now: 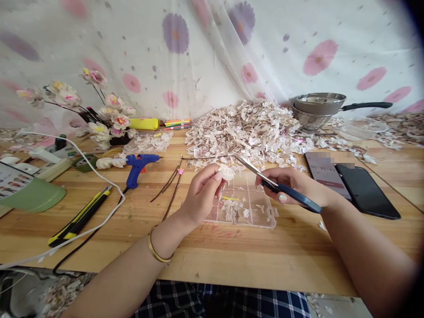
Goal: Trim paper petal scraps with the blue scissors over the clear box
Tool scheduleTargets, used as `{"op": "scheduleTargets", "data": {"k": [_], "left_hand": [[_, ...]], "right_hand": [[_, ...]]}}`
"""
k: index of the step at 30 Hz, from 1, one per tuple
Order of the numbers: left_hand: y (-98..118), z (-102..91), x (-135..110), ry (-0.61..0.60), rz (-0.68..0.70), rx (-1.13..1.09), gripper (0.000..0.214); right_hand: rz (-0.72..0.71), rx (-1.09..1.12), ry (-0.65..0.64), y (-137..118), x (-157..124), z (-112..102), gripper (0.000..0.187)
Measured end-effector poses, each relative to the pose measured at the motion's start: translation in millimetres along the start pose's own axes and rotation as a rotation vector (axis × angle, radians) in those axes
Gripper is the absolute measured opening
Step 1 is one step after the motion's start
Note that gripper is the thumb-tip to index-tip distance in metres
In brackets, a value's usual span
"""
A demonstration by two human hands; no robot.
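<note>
Between the thumb and fingers of my left hand [202, 194] is a small pale petal-like piece [226, 172]. My right hand [294, 187] grips a pair of scissors [291, 195] with dark blue handles, its blades pointing up and left toward the pale piece, a little apart from it. Below both hands lies a clear compartment box [251, 221] with white scraps and a thin yellow strip inside. Left of the box, thin brown twigs [172, 194] rest on the wooden table [139, 247], one with a pink tip.
A large heap of pale flakes [245, 128] covers the back. On the left are a blue glue gun [134, 170], a yellow-black box cutter [79, 218], a white cable [109, 187] and handmade flowers [115, 119]. Two phones [367, 190] and strainer-like bowls [318, 108] stand right.
</note>
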State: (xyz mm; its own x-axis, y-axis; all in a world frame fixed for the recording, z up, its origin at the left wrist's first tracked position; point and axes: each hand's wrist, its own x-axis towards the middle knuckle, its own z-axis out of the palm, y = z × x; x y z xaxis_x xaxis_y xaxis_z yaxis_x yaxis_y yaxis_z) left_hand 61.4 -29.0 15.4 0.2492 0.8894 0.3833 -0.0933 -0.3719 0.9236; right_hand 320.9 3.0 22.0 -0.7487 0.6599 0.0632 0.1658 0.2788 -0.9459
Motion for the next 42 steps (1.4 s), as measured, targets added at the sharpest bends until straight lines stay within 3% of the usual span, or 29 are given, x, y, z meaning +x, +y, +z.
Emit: {"op": "scheduleTargets", "data": {"k": [6,10,23,42], "left_hand": [[-1.8,1.1,-2.7,-0.121,-0.084,0.033,0.029],[-4.4,0.9,-4.4,-0.172,-0.074,0.125,0.031],[1.0,2.7,-4.8,-0.253,-0.150,0.242,0.031],[2.7,4.7,-3.9,-0.284,-0.220,0.170,0.027]], "right_hand": [[-0.006,-0.065,-0.180,-3.6,3.1,2.2,0.066],[-0.004,-0.017,-0.221,-4.1,2.9,5.2,0.065],[0.004,-0.006,-0.216,-5.7,3.2,8.1,0.064],[0.107,0.002,-0.185,-10.1,5.1,11.7,0.058]]}}
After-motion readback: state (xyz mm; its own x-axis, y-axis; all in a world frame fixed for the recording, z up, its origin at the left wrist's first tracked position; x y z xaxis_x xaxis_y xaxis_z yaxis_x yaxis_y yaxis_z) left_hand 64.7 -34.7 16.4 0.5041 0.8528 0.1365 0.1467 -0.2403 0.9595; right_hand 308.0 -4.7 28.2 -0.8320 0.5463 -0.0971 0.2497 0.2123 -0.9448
